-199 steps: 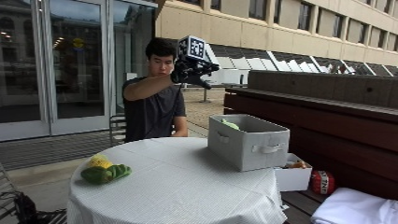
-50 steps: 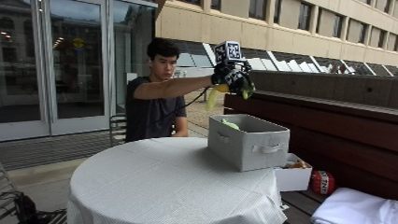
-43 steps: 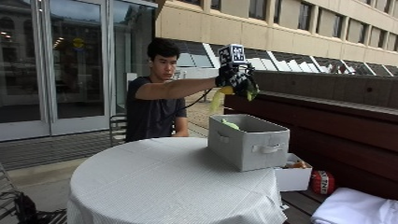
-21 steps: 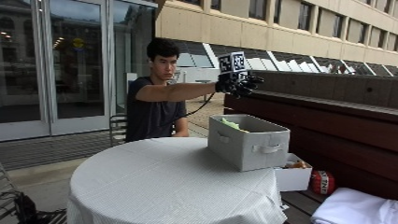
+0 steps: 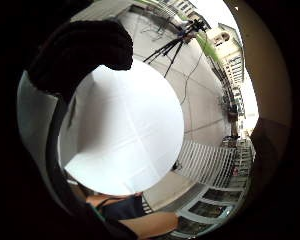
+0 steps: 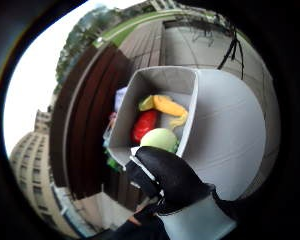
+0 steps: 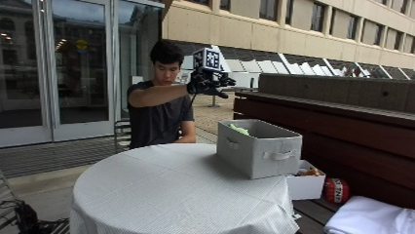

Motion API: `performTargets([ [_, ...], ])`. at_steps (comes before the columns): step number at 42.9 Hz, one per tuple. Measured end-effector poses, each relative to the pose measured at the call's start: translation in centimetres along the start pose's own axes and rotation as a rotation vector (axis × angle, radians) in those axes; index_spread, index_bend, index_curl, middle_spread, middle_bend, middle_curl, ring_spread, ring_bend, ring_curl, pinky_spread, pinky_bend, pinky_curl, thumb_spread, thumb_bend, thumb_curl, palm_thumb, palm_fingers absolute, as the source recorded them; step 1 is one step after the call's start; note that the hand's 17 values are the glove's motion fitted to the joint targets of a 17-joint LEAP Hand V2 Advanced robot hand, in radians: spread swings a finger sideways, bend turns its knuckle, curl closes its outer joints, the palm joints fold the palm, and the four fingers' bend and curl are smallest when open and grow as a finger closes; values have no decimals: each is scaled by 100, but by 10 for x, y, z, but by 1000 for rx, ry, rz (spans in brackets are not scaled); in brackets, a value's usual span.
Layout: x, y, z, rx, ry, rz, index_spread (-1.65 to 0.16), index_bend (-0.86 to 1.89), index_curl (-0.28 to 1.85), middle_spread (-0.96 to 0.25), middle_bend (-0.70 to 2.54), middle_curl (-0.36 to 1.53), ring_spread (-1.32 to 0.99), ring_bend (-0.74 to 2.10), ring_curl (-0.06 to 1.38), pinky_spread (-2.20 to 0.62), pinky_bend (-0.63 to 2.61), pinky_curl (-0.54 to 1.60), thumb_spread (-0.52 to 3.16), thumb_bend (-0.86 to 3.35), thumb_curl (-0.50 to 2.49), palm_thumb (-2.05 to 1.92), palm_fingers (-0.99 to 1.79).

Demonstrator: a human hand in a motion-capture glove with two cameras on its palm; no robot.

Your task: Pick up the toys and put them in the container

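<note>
The gloved right hand [image 7: 209, 84] hangs in the air above the grey container [image 7: 259, 146], well clear of its rim, with the fingers [image 7: 223, 80] spread wide and holding nothing. The forearm reaches out level from the shoulder, bent at the elbow, so the palm faces down toward the open top. Open air separates hand and container on every side.

In the thumb side palm view the container [image 6: 165, 82] is seen from above, its 4 walls framing the toys inside: a yellow toy [image 6: 167, 106] against the far wall, a red toy [image 6: 144, 125] beside it, and a pale green round toy [image 6: 160, 138] nearest the glove. A black gloved finger [image 6: 172, 177] covers the container's near corner, so whatever lies beneath it there is hidden.

The container stands near the edge of the round table [image 7: 162, 190], on the side toward the brown wooden wall [image 7: 337, 122]. A white cloth covers the table and its surface spreads broad and flat away from the container toward the person. From outside, only a scrap of green [image 7: 238, 129] shows over the rim; the other toys are hidden by the container's walls.

Beyond the container, below table level, a white box [image 7: 305, 185] and a red object [image 7: 335, 190] sit by the wall; what they are is hard to make out.
</note>
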State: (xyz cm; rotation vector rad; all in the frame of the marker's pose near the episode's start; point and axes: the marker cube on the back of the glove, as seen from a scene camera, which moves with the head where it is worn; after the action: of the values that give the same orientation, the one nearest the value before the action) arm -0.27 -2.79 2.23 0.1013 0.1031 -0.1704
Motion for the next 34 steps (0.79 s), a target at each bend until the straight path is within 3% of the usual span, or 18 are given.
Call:
performTargets([
  [17,165,70,19,-30,31,105,-30,15,19,-5,19,50,-7,42,24,-2,100,33,105,-7,33,-8,-14],
  [34,225,128,56,-93,8,231,-23,16,26,-6,19,45,-18,27,23,-9,74,27,106,-8,25,-10,-10],
])
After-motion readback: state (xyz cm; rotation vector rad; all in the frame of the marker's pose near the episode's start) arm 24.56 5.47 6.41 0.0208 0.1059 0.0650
